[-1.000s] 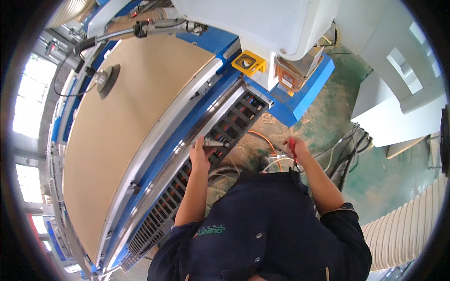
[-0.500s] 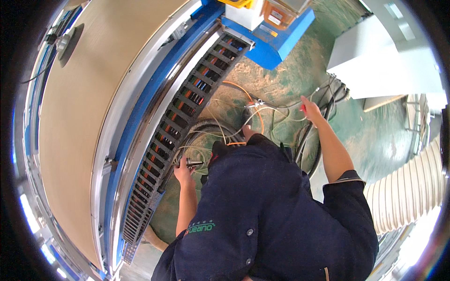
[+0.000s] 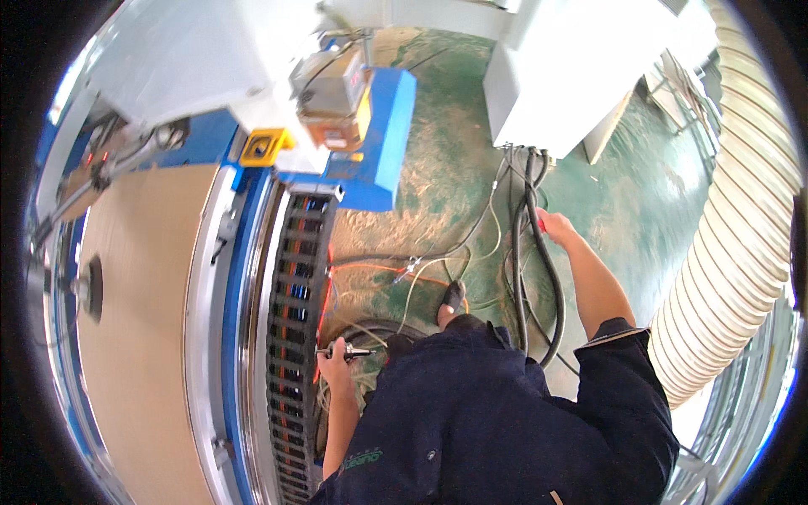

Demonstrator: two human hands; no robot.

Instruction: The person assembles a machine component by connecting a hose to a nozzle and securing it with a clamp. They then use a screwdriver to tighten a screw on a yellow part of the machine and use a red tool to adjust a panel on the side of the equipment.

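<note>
My left hand (image 3: pixel 335 364) is closed around a metal tool holder (image 3: pixel 358 353), whose silver and dark end sticks out to the right. It is low beside the black cable chain (image 3: pixel 295 311) that runs along the machine. My right hand (image 3: pixel 559 231) is out to the right with its fingers curled. A small red thing (image 3: pixel 542 225) shows at those fingers, too little of it to name. Just left of that hand, thick black cables (image 3: pixel 532 244) run down from a white cabinet (image 3: pixel 581 76).
A machine bed bears a large beige board (image 3: pixel 139 337) on the left. The blue machine part (image 3: pixel 391 135) juts out ahead. Orange and pale hoses (image 3: pixel 412 269) lie across the dusty green floor (image 3: pixel 438 210) near my foot (image 3: pixel 453 296). A ribbed white duct (image 3: pixel 715 244) rises at right.
My view has swung round, so the cable chain now runs nearly straight up and the white cabinet sits more centrally. Both hands keep their grips. My foot shows more fully.
</note>
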